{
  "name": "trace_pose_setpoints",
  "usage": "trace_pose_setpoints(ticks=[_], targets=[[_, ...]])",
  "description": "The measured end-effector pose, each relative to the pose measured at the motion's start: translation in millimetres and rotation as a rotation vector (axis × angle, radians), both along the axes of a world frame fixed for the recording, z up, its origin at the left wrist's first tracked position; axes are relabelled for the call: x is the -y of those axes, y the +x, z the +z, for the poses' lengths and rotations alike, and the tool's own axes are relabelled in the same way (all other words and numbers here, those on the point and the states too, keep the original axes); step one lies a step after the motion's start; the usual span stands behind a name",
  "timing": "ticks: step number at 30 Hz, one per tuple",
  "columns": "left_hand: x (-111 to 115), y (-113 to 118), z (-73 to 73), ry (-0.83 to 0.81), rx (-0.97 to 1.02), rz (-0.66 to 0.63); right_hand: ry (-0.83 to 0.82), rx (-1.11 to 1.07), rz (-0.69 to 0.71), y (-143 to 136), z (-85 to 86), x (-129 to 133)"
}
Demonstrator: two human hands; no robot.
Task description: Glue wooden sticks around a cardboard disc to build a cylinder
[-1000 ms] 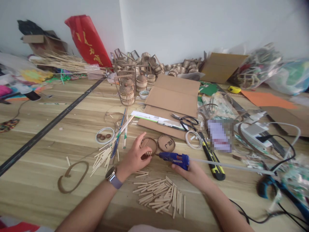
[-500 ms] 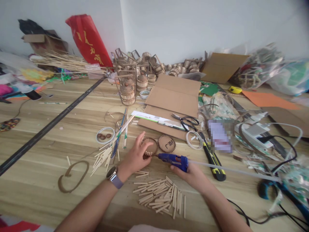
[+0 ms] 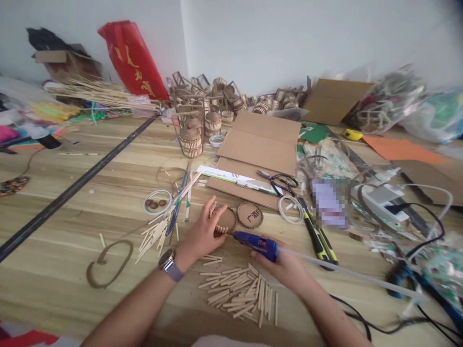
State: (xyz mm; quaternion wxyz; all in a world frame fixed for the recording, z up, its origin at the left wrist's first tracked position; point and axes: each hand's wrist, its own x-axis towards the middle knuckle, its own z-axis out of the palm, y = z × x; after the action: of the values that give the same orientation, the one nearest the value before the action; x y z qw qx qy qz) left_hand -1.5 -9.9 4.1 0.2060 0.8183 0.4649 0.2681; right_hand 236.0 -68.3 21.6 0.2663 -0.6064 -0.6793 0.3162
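Observation:
My left hand (image 3: 205,231) is curled round the left side of a round cardboard piece (image 3: 227,218), which has short sticks standing along its near edge. In my right hand (image 3: 282,264) is a blue glue gun (image 3: 258,244), its nozzle at the near right edge of that piece. A clear glue stick trails from the gun's back. Touching or almost touching on the right lies a second round piece (image 3: 250,215) with dark characters. Nearer my body is a heap of short wooden sticks (image 3: 240,291).
Scissors (image 3: 284,183) rest on cardboard sheets (image 3: 258,140). A yellow-black cutter (image 3: 319,236) and a tape roll (image 3: 291,209) lie to the right, beyond them a power strip (image 3: 383,197) and cables. Small woven baskets (image 3: 190,140) stand behind. A curled brown strip (image 3: 110,279) lies left.
My right hand and the glue gun have shifted slightly left and nearer my body, with the nozzle now lower by the ring's near edge. My left hand has barely moved.

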Motion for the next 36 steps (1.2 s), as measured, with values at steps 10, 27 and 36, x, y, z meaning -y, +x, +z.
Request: trace_pose_setpoints(ticks=[10,27,36], targets=[[-0.4,-0.1,1.2,-0.02,0.015,-0.002,0.055,0.001,0.144,-1.2,-2.3,-0.1],[-1.6,-0.6,-1.8,0.032,0.021,-0.011,0.068,0.084,0.192,-3.4,1.9,-2.0],[-1.4,0.0,-1.1,0.038,0.015,-0.002,0.076,0.09,0.197,-4.1,2.1,-0.6]])
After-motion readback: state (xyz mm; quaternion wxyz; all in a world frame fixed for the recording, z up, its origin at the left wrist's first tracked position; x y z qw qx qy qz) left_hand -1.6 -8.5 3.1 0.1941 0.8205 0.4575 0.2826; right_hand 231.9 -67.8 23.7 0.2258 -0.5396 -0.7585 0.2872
